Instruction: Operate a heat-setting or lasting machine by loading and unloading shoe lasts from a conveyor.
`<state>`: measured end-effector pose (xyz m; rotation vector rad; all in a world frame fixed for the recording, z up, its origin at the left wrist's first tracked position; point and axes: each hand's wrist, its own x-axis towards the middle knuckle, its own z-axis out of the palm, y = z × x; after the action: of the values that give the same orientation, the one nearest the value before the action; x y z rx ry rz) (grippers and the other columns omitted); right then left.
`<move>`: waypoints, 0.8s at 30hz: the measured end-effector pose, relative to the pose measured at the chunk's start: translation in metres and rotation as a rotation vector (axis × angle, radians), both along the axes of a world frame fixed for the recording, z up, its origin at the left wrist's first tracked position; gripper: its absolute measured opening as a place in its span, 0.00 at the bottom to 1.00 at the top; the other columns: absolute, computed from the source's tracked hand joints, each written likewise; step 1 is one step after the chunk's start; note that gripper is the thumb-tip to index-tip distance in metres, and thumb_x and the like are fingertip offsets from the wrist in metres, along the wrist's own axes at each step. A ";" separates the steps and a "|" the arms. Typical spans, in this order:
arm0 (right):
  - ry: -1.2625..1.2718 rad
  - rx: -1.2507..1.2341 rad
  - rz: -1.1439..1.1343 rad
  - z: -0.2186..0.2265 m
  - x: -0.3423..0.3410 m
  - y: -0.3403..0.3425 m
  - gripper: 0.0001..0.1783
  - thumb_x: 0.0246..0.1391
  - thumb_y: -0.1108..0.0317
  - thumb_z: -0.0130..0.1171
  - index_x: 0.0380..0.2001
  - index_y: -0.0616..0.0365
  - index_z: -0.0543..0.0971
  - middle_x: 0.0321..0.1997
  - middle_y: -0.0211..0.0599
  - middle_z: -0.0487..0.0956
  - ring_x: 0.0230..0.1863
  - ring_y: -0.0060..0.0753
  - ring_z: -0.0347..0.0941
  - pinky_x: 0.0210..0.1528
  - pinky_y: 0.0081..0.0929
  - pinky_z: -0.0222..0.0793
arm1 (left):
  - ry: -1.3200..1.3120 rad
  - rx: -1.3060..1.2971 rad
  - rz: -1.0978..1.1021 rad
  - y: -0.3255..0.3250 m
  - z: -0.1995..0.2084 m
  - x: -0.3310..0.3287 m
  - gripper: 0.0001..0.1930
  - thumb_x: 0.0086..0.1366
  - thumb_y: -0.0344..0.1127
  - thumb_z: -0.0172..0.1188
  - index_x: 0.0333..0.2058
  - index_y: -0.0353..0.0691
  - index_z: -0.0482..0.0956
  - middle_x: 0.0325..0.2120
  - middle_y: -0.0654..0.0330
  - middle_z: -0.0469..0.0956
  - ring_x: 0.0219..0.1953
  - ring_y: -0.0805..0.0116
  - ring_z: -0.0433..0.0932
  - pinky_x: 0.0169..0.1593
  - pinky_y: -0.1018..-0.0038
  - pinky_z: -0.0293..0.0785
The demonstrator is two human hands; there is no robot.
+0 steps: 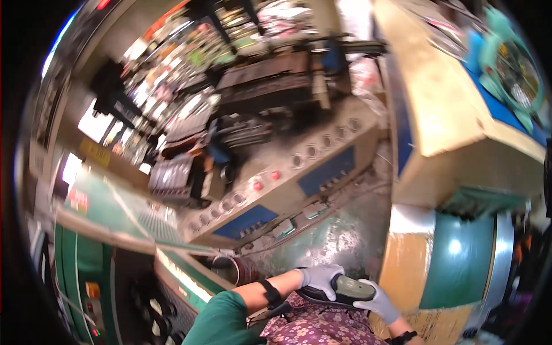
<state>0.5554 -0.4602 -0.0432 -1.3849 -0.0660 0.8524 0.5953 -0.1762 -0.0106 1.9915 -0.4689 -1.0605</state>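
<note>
Close to my body I hold a black shoe point(318, 295) with both gloved hands. A grey-green block, like a shoe last point(352, 287), sticks up out of its opening. My left hand point(323, 278), in a light grey glove, lies over the left part of the shoe with its fingers wrapped round the edge. My right hand point(375, 301), gloved alike, grips the right end beside the green block. The shoe's underside is hidden, and the picture is slightly blurred.
Ahead stands a beige machine with a panel of round dials point(311, 151) and red buttons. A green fan point(513, 72) sits at the far right above a cardboard-covered surface point(445, 92). At left is a green conveyor machine point(123, 207); a round bin point(236, 270) stands on the floor.
</note>
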 end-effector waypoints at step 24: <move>-0.366 0.409 0.208 0.176 0.291 0.763 0.25 0.41 0.70 0.74 0.45 0.62 0.77 0.40 0.36 0.81 0.39 0.31 0.79 0.44 0.30 0.76 | -0.067 1.492 2.082 0.356 -0.066 -0.326 0.47 0.53 0.39 0.69 0.70 0.44 0.56 0.70 0.47 0.56 0.74 0.51 0.50 0.74 0.53 0.43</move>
<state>0.8464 0.3025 0.1332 -1.1401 -0.6415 0.6970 0.2694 0.1800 -0.0770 1.9110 2.4730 0.3536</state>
